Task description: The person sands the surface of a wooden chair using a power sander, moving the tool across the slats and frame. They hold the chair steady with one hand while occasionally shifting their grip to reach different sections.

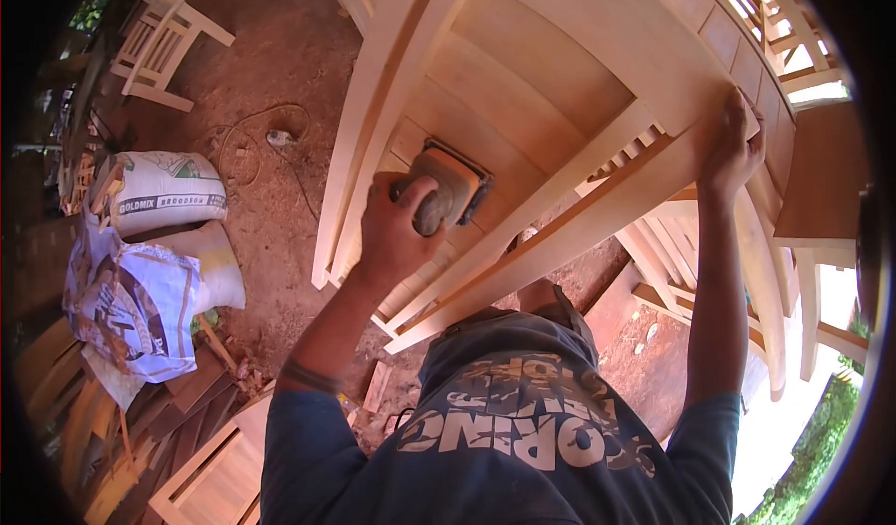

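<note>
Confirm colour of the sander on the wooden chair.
The sander is tan-brown on top with a black base pad; the head view shows it.

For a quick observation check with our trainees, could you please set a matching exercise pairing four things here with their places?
Things:
1. sander
2. right hand
3. printed sack
4. small chair

Places:
A. among bags at the left edge
B. resting on the furniture's edge
C. on the dirt, upper left corner
D. held in the left hand, against the pale wooden furniture

Pairs: 1-D; 2-B; 3-A; 4-C
</note>
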